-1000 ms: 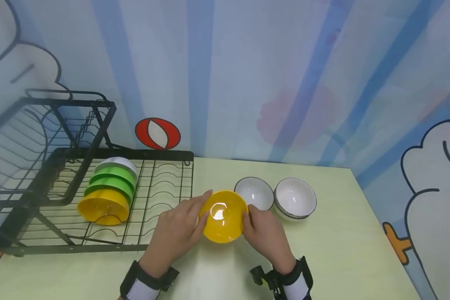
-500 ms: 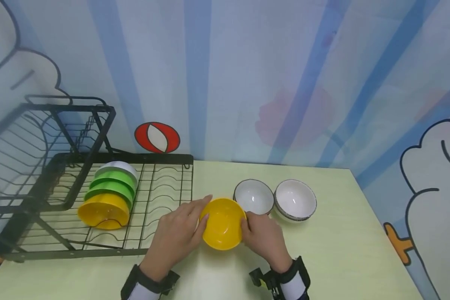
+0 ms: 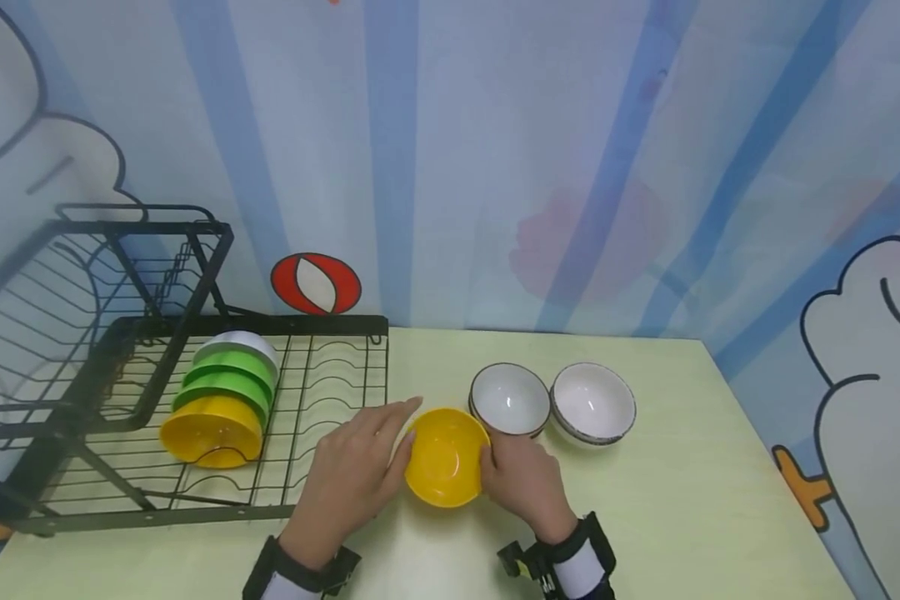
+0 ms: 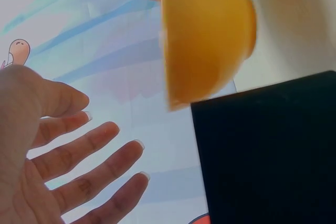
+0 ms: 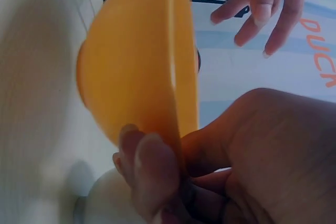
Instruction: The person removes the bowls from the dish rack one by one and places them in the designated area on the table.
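Note:
A yellow bowl is held over the table between both hands in the head view. My right hand pinches its right rim, thumb on the inside and fingers on the outer wall, as the right wrist view shows of the bowl. On the other side, my left hand is beside the left rim with fingers extended. In the left wrist view, a gap separates that left hand from the bowl, and nothing lies in its grasp.
A black dish rack stands on the left, holding a row of tilted bowls: a yellow bowl, green bowls and a white bowl. Behind my right hand are two groups of white bowls, one left, one right.
The yellow bowl has come slightly lower in the head view, its opening more upward. My left fingers have come away from its rim; the right hand keeps its pinch.

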`<state>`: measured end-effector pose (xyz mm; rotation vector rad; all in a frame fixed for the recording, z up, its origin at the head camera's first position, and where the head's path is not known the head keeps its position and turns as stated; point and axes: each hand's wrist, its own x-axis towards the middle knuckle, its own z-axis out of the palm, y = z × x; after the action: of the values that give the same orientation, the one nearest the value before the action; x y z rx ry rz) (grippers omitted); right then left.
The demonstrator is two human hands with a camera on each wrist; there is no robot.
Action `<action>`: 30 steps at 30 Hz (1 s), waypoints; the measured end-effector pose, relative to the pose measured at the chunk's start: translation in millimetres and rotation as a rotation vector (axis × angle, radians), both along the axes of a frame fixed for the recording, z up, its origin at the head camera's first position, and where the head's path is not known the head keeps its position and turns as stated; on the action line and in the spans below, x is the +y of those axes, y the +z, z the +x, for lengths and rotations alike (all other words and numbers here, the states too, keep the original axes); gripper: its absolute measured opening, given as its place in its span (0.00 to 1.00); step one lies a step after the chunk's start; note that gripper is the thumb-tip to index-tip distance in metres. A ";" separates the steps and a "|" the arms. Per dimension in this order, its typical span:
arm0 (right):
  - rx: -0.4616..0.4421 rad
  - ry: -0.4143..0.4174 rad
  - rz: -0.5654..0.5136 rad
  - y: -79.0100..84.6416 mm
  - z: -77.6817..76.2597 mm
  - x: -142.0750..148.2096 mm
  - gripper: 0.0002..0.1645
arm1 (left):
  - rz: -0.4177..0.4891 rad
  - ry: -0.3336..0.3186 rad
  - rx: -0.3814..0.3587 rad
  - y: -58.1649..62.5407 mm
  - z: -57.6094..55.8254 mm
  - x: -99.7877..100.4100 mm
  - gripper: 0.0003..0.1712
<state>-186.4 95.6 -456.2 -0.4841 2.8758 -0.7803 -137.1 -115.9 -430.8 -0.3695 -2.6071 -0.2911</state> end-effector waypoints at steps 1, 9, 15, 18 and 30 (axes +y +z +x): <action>-0.010 -0.003 0.008 -0.9 -0.9 -0.1 0.14 | -0.002 0.002 0.002 0.5 -0.5 -0.3 0.24; -0.046 0.013 0.137 -8.8 -2.4 -2.8 0.22 | 0.004 0.025 -0.026 2.5 -1.5 -0.6 0.24; -0.072 0.020 0.167 -11.9 -2.8 -1.9 0.22 | 0.001 0.026 -0.035 1.2 -2.2 0.8 0.24; -0.115 0.029 0.164 -12.8 -4.7 -1.0 0.21 | -0.003 0.035 -0.042 1.7 -1.7 0.0 0.24; -0.135 -0.035 0.085 -11.7 -6.0 1.1 0.24 | 0.000 0.041 -0.030 3.1 -2.1 -3.4 0.24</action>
<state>-192.4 96.6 -467.9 -0.3573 2.7855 -0.6651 -139.2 -119.3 -427.7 -0.3141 -2.6407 -0.2851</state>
